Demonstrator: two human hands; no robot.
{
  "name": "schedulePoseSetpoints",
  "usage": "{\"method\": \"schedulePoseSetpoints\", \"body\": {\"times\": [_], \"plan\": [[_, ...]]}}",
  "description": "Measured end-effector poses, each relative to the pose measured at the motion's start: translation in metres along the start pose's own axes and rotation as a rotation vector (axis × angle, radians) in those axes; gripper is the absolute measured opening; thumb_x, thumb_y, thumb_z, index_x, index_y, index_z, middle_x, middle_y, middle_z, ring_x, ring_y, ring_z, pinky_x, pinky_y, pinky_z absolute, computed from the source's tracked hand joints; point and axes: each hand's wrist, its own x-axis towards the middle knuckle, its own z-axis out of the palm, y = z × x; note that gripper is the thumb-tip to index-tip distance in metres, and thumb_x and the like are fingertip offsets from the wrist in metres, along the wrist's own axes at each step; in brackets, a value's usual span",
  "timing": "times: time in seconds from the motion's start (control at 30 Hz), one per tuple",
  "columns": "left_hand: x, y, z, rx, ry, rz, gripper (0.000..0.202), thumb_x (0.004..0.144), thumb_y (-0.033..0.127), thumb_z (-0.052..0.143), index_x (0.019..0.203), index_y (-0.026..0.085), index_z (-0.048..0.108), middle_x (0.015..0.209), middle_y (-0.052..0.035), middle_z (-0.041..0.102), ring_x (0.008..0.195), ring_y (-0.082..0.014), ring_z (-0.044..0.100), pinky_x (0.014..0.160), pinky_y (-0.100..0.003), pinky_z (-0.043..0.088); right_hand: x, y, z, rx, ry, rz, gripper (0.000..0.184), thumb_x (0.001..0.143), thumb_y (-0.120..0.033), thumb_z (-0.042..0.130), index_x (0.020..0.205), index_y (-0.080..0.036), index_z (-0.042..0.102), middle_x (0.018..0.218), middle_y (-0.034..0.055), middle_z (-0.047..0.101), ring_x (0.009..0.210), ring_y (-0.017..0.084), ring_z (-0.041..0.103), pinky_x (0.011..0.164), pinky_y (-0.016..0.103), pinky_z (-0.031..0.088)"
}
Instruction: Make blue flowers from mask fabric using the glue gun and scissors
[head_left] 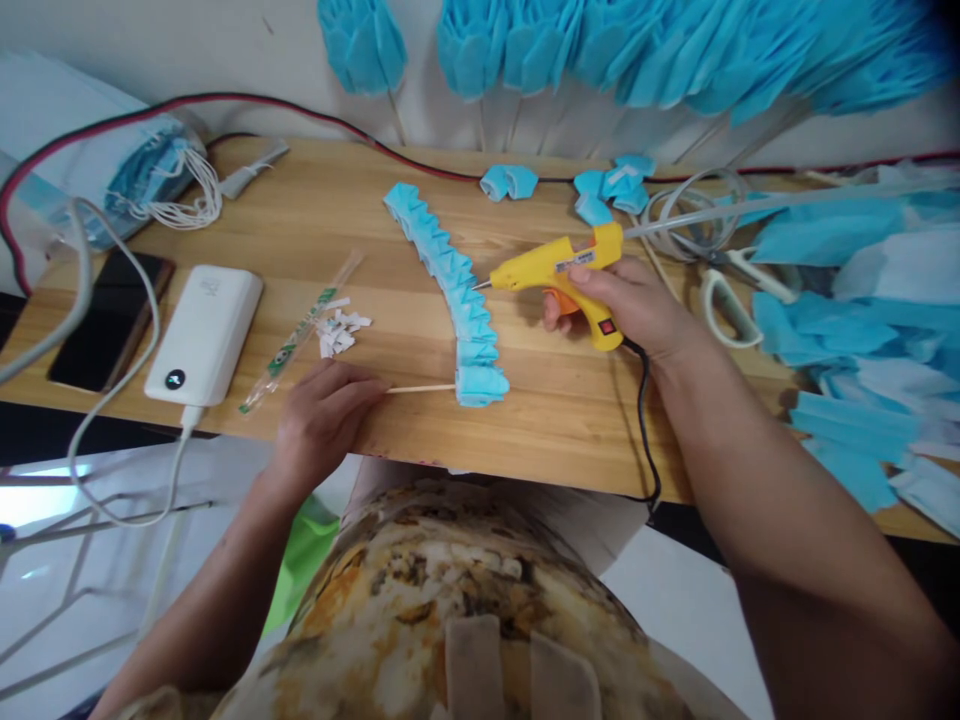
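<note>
My right hand [630, 305] grips a yellow hot glue gun [559, 270]. Its nozzle points left and nearly touches a long strip of folded blue fabric petals [454, 290] that lies on the wooden table [337, 215]. My left hand [326, 415] is closed on the end of a thin wooden stick [421, 388], pinching it against the table. The stick's far end runs into the near end of the blue strip.
A white power bank [205, 333], a dark phone [112, 318] and cables lie at the left. White paper scraps [339, 332] and a clear wrapper [300, 335] sit near my left hand. Scissors [731, 290], loose blue pieces [611, 185] and heaped blue fabric [862, 340] fill the right. Blue flowers [637, 50] hang behind.
</note>
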Motion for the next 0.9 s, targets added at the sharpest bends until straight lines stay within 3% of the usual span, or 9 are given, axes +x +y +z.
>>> {"method": "schedulePoseSetpoints", "body": {"times": [0.23, 0.9], "plan": [[0.0009, 0.0024, 0.0014, 0.032, 0.024, -0.006, 0.012, 0.092, 0.009, 0.067, 0.099, 0.018, 0.070, 0.091, -0.0046, 0.071, 0.079, -0.0178, 0.064, 0.071, -0.031, 0.050, -0.0002, -0.0002, -0.0005, -0.013, -0.005, -0.017, 0.059, 0.086, -0.071, 0.068, 0.071, -0.013, 0.072, 0.067, 0.0066, 0.071, 0.056, 0.012, 0.061, 0.051, 0.022, 0.047], [-0.0010, 0.0012, -0.0005, 0.024, 0.006, -0.024, 0.018, 0.098, 0.013, 0.056, 0.104, 0.021, 0.071, 0.093, -0.0056, 0.073, 0.080, -0.0190, 0.065, 0.072, -0.032, 0.051, 0.0001, 0.0002, -0.0002, 0.002, 0.001, -0.007, 0.060, 0.082, -0.072, 0.070, 0.071, -0.013, 0.074, 0.068, 0.0068, 0.071, 0.056, 0.012, 0.061, 0.051, 0.022, 0.047]]}}
